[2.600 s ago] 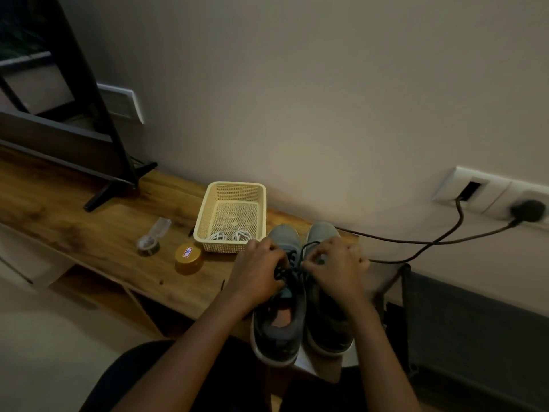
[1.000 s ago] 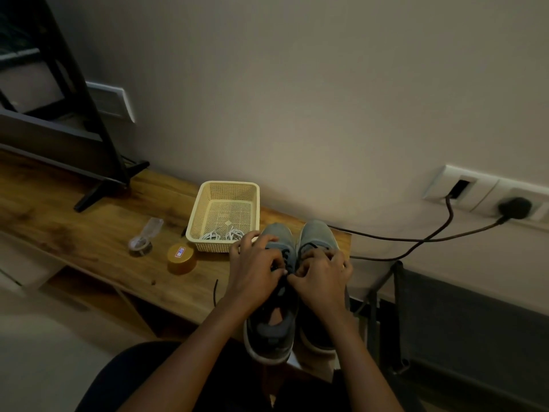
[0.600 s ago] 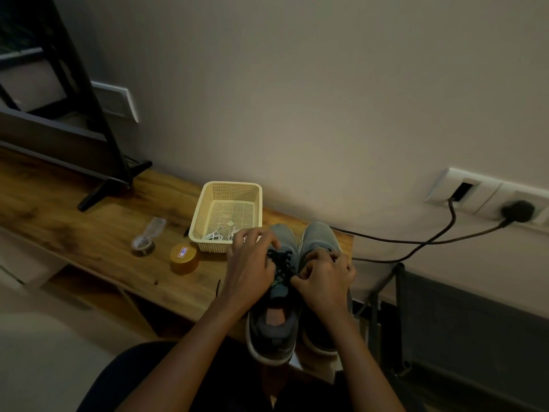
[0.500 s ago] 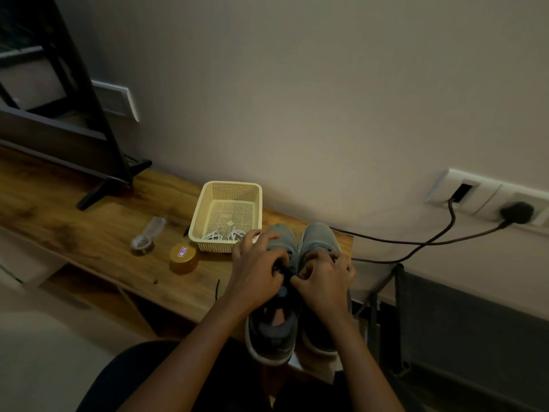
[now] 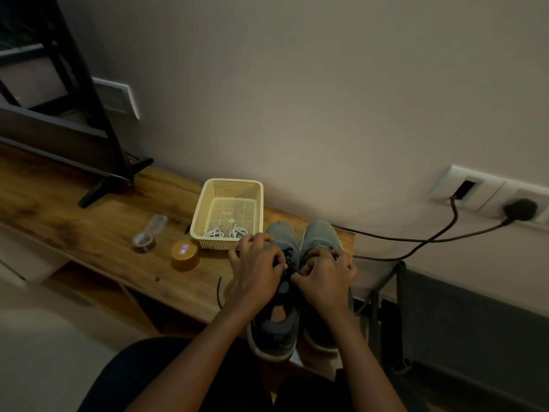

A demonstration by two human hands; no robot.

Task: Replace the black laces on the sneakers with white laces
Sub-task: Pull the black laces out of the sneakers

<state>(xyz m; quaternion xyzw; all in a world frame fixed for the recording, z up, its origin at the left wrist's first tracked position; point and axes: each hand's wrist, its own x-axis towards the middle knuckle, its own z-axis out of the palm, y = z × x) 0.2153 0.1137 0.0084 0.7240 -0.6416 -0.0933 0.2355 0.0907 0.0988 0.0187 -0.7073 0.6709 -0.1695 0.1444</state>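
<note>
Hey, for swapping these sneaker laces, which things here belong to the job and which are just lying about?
Job: grey sneakers; black laces, held by left hand and right hand; white laces in the cream basket.
Lying about: round brown container; small clear tape roll; black cable; TV stand.

The left hand (image 5: 257,273) and right hand (image 5: 325,281) cover most of the black laces (image 5: 286,257) on both sneakers (image 5: 274,334). Their fingertips are hidden, so any grip is unclear. The basket (image 5: 228,183) wall hides part of the white laces (image 5: 225,232). The lid (image 5: 184,257) label is unreadable. The left edge cuts off the screen (image 5: 44,126).
</note>
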